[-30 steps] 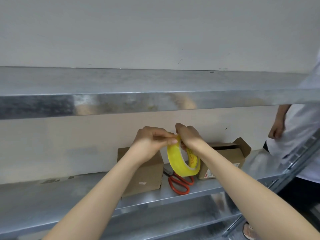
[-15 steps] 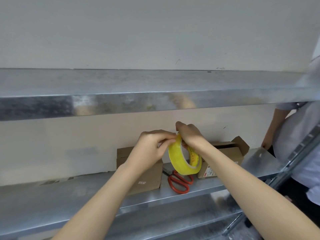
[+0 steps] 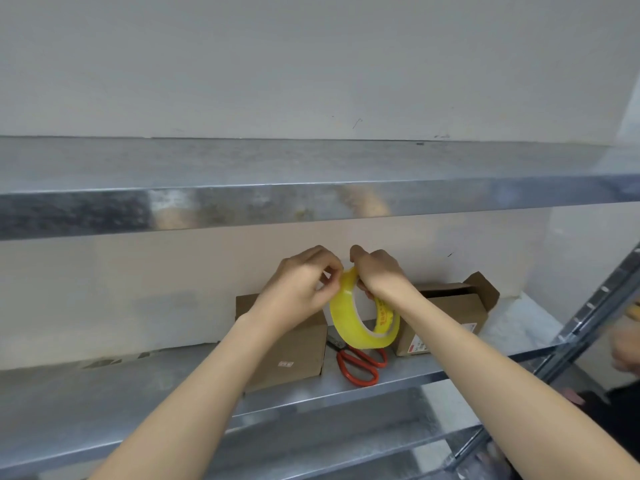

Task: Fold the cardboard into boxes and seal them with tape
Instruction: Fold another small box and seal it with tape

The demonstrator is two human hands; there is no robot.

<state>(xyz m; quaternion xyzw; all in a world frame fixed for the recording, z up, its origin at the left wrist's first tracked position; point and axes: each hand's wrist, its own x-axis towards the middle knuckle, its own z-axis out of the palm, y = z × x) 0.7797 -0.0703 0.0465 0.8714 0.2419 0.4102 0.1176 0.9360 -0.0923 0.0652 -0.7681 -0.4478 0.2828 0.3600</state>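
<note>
Shelf (image 3: 104, 403): left grip (image 3: 298, 289), right grip (image 3: 381, 275) pinch tape (image 3: 346, 323).

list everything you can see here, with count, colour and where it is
tape roll: 1, yellow, held up in front of the boxes
cardboard boxes: 2, brown, on the middle shelf; the right one's top flap is open
scissors: 1, red handles, lying on that shelf between the boxes
metal shelves: at least 3, silver, stacked against the wall
wall: 1, white, behind the shelves
another person: 1, blurred, right edge
left hand: 1, pinches the roll's top edge
right hand: 1, grips the roll's top
</note>
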